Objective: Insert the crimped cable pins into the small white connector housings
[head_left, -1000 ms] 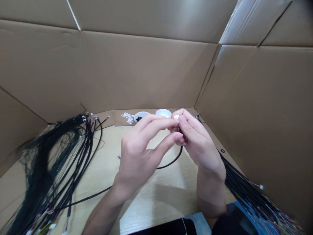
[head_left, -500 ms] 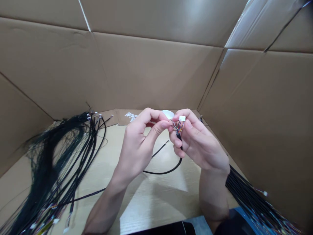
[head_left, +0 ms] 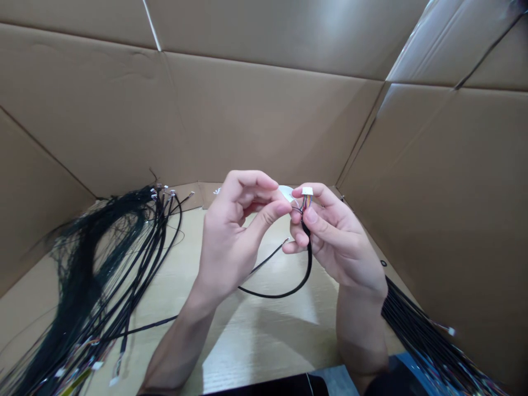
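My right hand [head_left: 336,234] grips a black cable [head_left: 307,258] just below its end, thumb against the coloured wires. On those wires sits a white connector [head_left: 307,191], upright beside my right index finger. A few thin wires [head_left: 296,209] stick out leftward from the cable end. My left hand [head_left: 237,236] is close by on the left, with thumb and index finger apart. Its thumb tip is near the loose wires; whether it touches one I cannot tell. The cable loops down and passes behind my left hand.
A large bundle of black cables [head_left: 140,264] with white connectors lies on the left. Another cable bundle [head_left: 429,330] lies at the right. Behind my hands is a white round object [head_left: 286,192], partly hidden. Cardboard walls [head_left: 264,121] surround the wooden table [head_left: 280,324].
My left thumb and index finger have spread apart from their pinch at the wires. The coloured wires under the connector now look more gathered, with my right thumb against them.
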### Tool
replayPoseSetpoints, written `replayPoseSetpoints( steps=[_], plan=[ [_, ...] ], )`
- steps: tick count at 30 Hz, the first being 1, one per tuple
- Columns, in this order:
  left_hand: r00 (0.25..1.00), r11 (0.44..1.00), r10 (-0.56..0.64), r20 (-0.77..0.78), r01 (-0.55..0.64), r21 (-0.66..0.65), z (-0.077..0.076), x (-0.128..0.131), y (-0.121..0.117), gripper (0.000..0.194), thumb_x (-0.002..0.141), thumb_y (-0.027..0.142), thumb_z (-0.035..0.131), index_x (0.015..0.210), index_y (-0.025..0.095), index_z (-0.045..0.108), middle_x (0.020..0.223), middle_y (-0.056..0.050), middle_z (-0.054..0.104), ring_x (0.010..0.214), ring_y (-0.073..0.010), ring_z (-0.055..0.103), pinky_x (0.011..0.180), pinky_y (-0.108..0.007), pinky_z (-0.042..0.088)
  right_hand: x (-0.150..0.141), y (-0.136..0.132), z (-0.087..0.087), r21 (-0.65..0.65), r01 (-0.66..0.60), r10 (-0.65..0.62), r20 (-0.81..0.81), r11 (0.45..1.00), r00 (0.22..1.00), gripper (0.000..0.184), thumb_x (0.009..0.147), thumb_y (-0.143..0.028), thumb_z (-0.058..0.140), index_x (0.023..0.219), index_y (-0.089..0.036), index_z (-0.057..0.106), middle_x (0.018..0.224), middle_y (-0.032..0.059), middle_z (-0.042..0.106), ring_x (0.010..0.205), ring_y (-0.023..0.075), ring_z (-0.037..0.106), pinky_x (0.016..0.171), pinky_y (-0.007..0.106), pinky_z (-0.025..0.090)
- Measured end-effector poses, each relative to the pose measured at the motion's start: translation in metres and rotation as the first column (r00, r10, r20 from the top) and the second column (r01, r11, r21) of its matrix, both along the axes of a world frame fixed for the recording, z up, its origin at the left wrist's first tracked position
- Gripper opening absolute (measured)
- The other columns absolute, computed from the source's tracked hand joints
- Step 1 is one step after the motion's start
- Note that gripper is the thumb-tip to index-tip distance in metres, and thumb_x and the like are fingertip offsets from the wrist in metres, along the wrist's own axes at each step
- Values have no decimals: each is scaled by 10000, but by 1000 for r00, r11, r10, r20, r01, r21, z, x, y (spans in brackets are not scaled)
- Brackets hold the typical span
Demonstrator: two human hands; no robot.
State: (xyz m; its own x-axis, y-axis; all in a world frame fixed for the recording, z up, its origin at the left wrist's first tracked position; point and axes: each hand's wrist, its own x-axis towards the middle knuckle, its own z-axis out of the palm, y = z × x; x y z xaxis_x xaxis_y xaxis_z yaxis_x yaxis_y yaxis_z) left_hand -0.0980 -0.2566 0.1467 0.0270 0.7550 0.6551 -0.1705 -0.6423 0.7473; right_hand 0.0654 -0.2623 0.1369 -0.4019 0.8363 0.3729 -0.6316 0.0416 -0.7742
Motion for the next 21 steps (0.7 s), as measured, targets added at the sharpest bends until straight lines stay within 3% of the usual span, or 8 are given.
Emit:
replayPoseSetpoints(
  steps=[7, 14, 18, 21],
  plan=[
    [993, 997, 12, 120, -22, 78, 1, 3, 9, 288, 803, 241, 936, 936, 221, 681, 787, 42, 817, 717, -145, 800, 706, -224, 679, -3, -2, 0, 8, 50, -50, -23, 999, 998, 167, 1017, -132, 699, 1117, -256, 746, 1012, -50, 712, 771, 27, 691, 766, 188, 710],
    [987, 993, -58, 148, 43, 107, -2, 1, 18, 306, 825, 119, 901, 1020, 228, 691, 838, 40, 835, 797, -155, 826, 746, -209, 692, -8, -4, 2, -38, 64, -66, -62, 997, 996, 118, 989, -150, 729, 1056, -245, 749, 946, -57, 686, 738, 23, 672, 738, 157, 696],
    [992, 973, 0, 127, -29, 229, -6, 4, 20, 367, 831, 42, 870, 1084, 233, 686, 857, 59, 823, 826, -125, 821, 777, -177, 679, -15, -3, 1, -31, 303, -304, -89, 953, 948, 112, 959, -190, 766, 1041, -261, 738, 961, -51, 683, 733, 31, 664, 690, 121, 669],
    [989, 872, 135, 65, -150, 466, -11, 3, 22, 463, 771, 15, 907, 1132, 219, 701, 949, 31, 828, 840, -128, 817, 791, -188, 678, -21, -2, -2, 9, 502, -499, -77, 865, 863, 147, 927, -169, 795, 996, -262, 705, 961, -45, 695, 756, 55, 693, 723, 151, 673]
  ],
)
